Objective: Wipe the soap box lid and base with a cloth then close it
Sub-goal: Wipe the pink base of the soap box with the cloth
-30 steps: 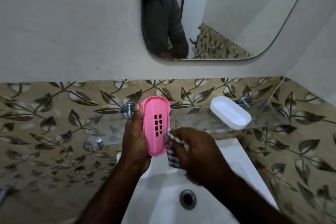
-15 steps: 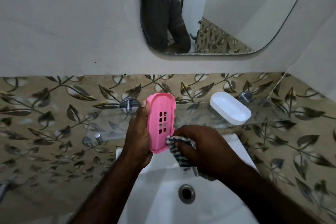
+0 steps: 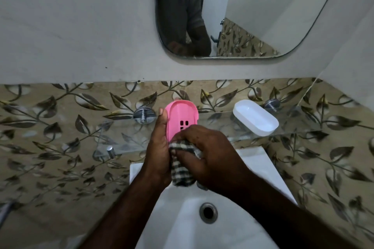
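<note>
The soap box is in two halves. The pink half (image 3: pixel 181 115) is a rounded oval of smooth moulded plastic with a raised rim and a block of small rectangular slots. It is held on edge above the back of the sink (image 3: pixel 182 228), hollow face toward the camera. The left hand (image 3: pixel 157 153) has its grip clamped on one long rim, the thumb lying up along the edge. The right hand (image 3: pixel 210 157) has its grip closed round a bunched checked cloth (image 3: pixel 182 170), soft and limp, and presses it into the lower part of the hollow. A tail of cloth hangs down toward the sink between the wrists. The white half (image 3: pixel 256 117) is the same oval, glossy, and lies hollow side up on the glass shelf (image 3: pixel 125 139), above and right of the sink, well apart from both hands.

The step in hand looks like wiping the slotted pink piece, probably the base. Next, the cloth would need to travel up over the slots and the far end. The piece then needs turning for its outer face before the white half gets its wipe. The slots may snag the weave, and the thin plastic probably flexes under a hard press.
</note>
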`<state>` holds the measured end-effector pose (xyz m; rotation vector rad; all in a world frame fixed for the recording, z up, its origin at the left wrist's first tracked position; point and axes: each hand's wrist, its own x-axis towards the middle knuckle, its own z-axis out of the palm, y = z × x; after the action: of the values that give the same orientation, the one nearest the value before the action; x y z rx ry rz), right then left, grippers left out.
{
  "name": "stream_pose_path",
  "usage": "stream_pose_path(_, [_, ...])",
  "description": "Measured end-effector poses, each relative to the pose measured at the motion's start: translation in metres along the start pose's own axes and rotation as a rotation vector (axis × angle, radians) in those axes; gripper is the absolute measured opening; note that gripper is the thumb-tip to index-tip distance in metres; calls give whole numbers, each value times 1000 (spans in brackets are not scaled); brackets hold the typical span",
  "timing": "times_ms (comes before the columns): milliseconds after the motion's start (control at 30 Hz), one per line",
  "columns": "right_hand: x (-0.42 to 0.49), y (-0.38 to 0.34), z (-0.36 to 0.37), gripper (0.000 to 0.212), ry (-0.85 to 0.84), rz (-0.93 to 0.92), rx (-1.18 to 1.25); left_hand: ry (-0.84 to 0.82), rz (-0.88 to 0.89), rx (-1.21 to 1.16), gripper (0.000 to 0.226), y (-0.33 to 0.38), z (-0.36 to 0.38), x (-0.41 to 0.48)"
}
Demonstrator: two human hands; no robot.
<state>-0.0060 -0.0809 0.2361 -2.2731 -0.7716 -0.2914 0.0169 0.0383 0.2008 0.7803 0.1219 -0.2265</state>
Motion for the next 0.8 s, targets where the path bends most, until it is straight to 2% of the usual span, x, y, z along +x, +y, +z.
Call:
stream_pose_path(67, [12, -2, -5, 15, 131, 20, -5, -58, 4, 17, 65, -4, 1, -2])
stream_pose_path(133, [23, -1, -11, 15, 266, 91, -4, -46, 57, 43, 55, -10, 4, -5])
stream_pose_path(233, [27, 7, -12, 10, 366, 165, -19, -30, 94, 76, 49, -14, 8, -12])
stream_pose_path(367, [9, 23, -5, 8, 388, 326, -85, -27, 222, 198, 41, -12, 2, -15])
stream_pose_path(500, [1, 24, 2, 11, 261, 444, -102, -36, 222, 240, 37, -19, 2, -17])
stream_pose_path(567, [9, 21, -8, 10, 279, 421, -87, -37, 226, 270, 35, -21, 9, -15])
stream_pose_path(667, [21, 9, -27, 6, 351, 307, -111, -51, 200, 297, 48, -15, 18, -10])
stream_pose_path(733, [19, -2, -24, 5, 312, 217, -63, -50, 169, 238, 49, -10, 21, -4])
stream_pose_path(800, [11, -8, -12, 13, 253, 112, -67, -45, 137, 161, 49, -10, 19, -1])
